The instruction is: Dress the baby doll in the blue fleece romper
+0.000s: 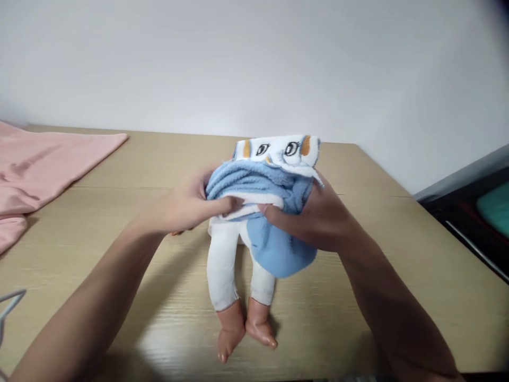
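Observation:
A baby doll (222, 265) in white leggings lies on the table, its bare feet toward me. Bunched over its upper body is a blue fleecy garment (254, 180) with white trim and a white part that has embroidered eyes. My left hand (202, 196) grips the garment's left side, thumb pressed on the white-edged opening. On the other side my right hand (314, 217) holds it the same way, its thumb near the middle of the opening. Both hands' other fingers are hidden by the cloth. The doll's head and chest are covered from view.
A pink cloth (47, 170) lies spread at the left of the wooden table (397, 276). White wire (11, 302), perhaps a hanger, shows at the lower left edge. Behind the table stands a white wall; a dark object with a teal part (495, 209) is at the right.

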The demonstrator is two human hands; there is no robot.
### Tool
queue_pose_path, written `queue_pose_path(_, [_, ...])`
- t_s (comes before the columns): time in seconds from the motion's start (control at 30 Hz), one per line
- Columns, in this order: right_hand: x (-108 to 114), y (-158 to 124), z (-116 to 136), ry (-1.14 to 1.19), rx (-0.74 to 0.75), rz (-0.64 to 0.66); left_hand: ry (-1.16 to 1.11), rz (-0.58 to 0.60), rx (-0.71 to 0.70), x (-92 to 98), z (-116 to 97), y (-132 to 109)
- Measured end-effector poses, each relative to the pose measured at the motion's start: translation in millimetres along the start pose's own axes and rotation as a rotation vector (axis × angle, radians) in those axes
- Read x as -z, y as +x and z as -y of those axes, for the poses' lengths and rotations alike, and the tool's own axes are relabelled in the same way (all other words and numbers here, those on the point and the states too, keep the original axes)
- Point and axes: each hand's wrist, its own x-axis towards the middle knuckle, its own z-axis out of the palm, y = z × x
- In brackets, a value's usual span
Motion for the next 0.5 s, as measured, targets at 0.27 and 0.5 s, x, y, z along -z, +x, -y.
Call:
queue_pose_path(0.27, [-17.8,-19.4,-1.5,-0.357,-0.080,-0.164,0.206,-0.246,-0.076,-36.2,-0.1,-29.8])
queue_pose_path(0.5, [-27.8,-28.2,-6.2,-0.550,-0.007,0.086,0.366,-0.273,0.080,-53.8,11.6,-60.0])
